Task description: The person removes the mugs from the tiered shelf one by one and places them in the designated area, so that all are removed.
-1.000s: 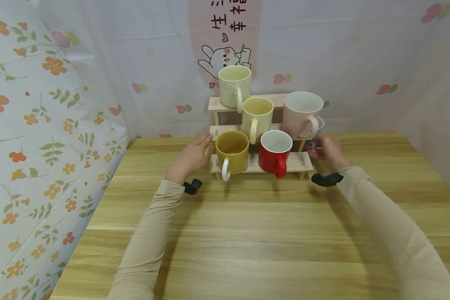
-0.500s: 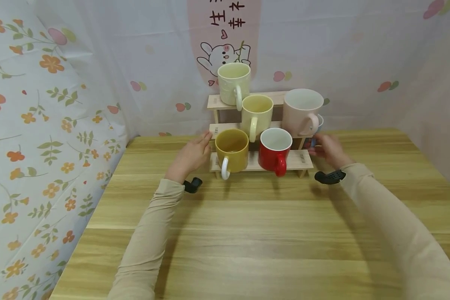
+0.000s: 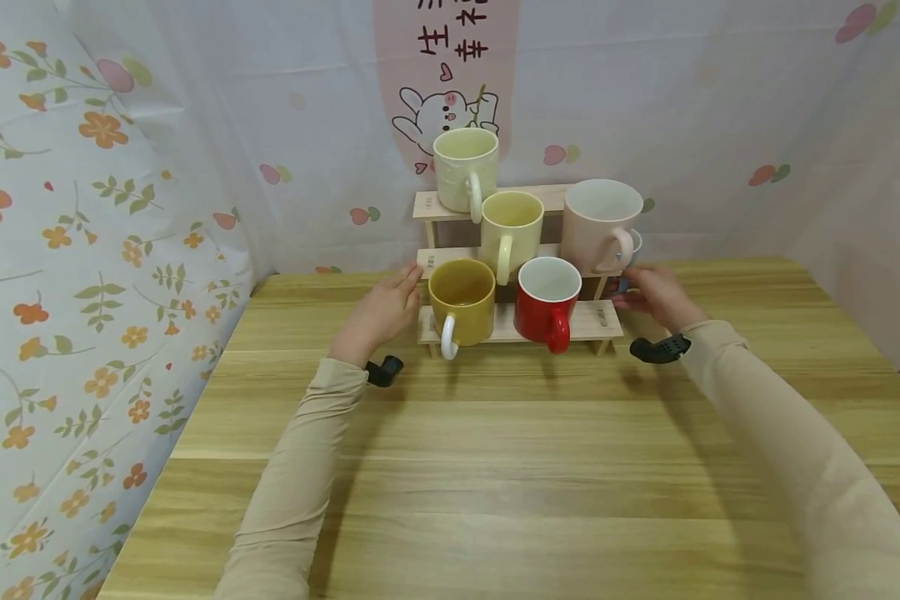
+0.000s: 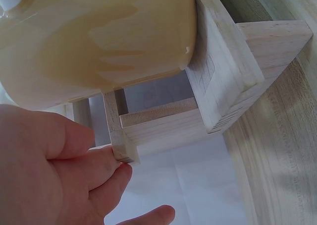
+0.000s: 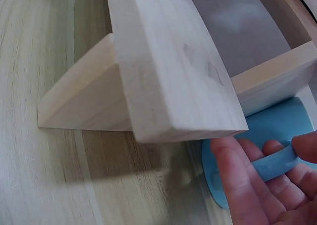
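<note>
A wooden three-tier rack stands at the back of the table, bearing several mugs. My left hand is at its left side, and in the left wrist view the thumb and fingers pinch the end of the middle shelf. Behind the rack's right end, my right hand holds a light blue mug by its handle, thumb on top and fingers curled beneath. The mug lies tipped on its side, low beside the bottom shelf. In the head view it is mostly hidden by the pale pink mug.
A mustard mug and a red mug sit on the bottom shelf. Above them are a yellow mug and, on the top tier, a pale green mug. A printed curtain hangs right behind the rack.
The head view has shifted slightly. My right hand has edged a little, with less of the blue mug's body showing above it; the left hand stays at the rack.
</note>
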A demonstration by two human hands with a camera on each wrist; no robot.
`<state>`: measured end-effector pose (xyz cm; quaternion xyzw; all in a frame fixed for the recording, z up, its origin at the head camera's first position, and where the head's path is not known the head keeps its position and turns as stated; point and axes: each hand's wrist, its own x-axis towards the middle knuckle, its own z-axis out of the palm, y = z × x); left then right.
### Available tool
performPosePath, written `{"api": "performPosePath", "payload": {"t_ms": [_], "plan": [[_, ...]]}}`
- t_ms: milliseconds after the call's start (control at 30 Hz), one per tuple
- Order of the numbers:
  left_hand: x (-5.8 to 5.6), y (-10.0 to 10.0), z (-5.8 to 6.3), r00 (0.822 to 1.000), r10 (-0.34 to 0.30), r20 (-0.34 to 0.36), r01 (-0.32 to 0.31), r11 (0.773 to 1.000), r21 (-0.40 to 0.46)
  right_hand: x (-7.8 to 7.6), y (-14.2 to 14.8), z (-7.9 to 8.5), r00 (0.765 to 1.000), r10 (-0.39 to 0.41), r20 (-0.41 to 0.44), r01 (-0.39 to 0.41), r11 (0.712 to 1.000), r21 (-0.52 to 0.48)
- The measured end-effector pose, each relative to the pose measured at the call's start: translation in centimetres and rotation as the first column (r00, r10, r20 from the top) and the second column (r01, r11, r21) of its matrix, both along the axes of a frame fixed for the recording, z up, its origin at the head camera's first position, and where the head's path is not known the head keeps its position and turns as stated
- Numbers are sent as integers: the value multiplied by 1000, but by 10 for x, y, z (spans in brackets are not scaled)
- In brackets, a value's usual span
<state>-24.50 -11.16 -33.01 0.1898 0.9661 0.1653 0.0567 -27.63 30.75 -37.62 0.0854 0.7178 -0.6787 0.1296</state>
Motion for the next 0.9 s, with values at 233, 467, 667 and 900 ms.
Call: {"api": "performPosePath", "payload": {"t_ms": [233, 467, 667, 900], "plan": [[0, 0, 1, 1000, 8, 6, -8, 1000, 2, 0, 3, 4, 997, 63, -34, -58, 989, 138], [-1, 0, -1, 1000, 0, 11, 0, 1000, -1, 7, 6, 12, 999, 23, -30, -19, 994, 107], [-2, -1, -3, 1000, 5, 3, -5, 1000, 9, 15, 10, 21, 994, -77, -77, 80, 996, 38], [-1, 1, -1, 1000, 10, 0, -10, 1000, -3, 21, 13, 33, 992, -83, -100, 90, 993, 72]]}}
